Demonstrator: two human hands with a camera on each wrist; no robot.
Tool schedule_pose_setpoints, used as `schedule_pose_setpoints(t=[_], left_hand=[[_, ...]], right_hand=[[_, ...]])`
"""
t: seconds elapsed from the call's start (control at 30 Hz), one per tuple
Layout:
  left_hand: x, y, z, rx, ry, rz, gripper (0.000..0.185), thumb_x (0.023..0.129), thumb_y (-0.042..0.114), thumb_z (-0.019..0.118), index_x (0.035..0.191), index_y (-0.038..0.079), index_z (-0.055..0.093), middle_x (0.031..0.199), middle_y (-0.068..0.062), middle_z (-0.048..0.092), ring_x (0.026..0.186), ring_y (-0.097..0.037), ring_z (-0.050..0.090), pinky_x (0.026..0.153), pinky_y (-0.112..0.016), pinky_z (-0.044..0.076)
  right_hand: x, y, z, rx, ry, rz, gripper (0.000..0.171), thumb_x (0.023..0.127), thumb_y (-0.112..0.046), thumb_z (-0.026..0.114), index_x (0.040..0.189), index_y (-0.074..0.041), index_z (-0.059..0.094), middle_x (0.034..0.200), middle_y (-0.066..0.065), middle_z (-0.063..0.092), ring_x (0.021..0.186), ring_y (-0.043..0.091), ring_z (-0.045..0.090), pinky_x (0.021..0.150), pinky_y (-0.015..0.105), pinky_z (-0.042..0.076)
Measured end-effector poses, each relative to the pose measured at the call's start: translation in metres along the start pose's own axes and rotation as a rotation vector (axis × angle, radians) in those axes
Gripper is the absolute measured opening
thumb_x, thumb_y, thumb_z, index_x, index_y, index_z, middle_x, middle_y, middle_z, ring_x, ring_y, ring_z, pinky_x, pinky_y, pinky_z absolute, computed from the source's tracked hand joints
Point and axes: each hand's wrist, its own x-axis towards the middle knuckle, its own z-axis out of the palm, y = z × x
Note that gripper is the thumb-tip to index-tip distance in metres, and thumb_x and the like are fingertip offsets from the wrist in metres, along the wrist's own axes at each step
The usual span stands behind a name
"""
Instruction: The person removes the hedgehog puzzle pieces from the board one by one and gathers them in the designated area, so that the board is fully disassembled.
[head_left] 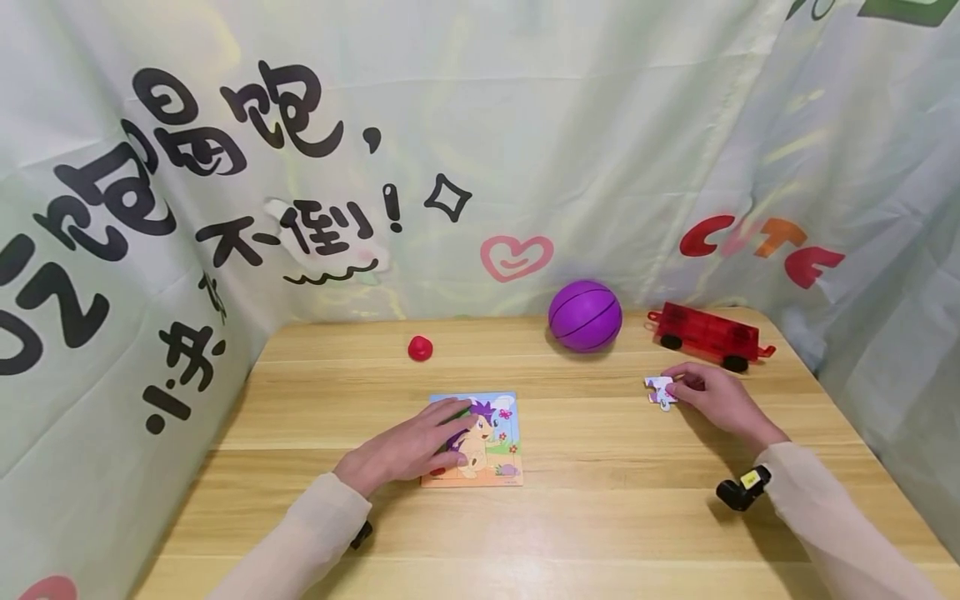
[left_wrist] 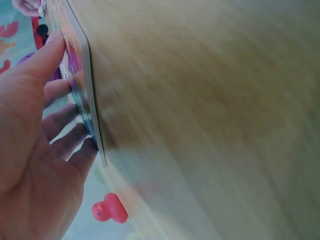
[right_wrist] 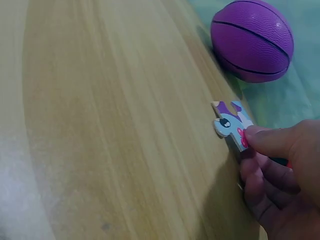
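Observation:
A square picture puzzle board [head_left: 489, 442] with a hedgehog drawing lies flat near the middle of the wooden table [head_left: 600, 517]. My left hand [head_left: 408, 446] rests on its left part with straight fingers [left_wrist: 47, 55] pressing down on the board [left_wrist: 80, 85]. Off to the right, my right hand [head_left: 712, 396] pinches a loose puzzle piece [head_left: 660, 392] between thumb and fingers; the piece [right_wrist: 231, 124] is white, blue and purple and sits at the table surface.
A purple ball [head_left: 585, 316] and a red toy wagon [head_left: 708, 335] stand at the back right, close behind my right hand. A small red duck [head_left: 420, 347] sits at the back middle. Printed cloth walls [head_left: 112, 250] enclose the table on three sides.

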Motion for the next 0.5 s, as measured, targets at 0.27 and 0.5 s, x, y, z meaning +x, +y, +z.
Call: schedule_pose_setpoints(t=[0.27, 0.5], left_hand=[[0.0003, -0.0006, 0.0013, 0.004, -0.004, -0.004, 0.068, 0.111, 0.046, 0.061, 0.170, 0.018, 0.041, 0.180, -0.010, 0.030, 0.168, -0.036, 0.025, 0.131, -0.054, 0.035], [0.0003, -0.0002, 0.0011, -0.003, 0.001, -0.005, 0.068, 0.111, 0.045, 0.061, 0.170, 0.017, 0.041, 0.180, -0.010, 0.029, 0.168, -0.037, 0.025, 0.131, -0.055, 0.035]], right_hand=[[0.0017, 0.0003, 0.0018, -0.039, -0.021, 0.011, 0.029, 0.109, -0.019, 0.069, 0.132, -0.002, 0.073, 0.108, 0.011, 0.077, 0.093, 0.018, 0.061, 0.074, 0.024, 0.047], [0.0034, -0.0004, 0.0033, -0.048, -0.039, 0.012, 0.031, 0.107, -0.019, 0.072, 0.131, 0.000, 0.072, 0.107, 0.011, 0.077, 0.096, 0.020, 0.065, 0.076, 0.023, 0.049]])
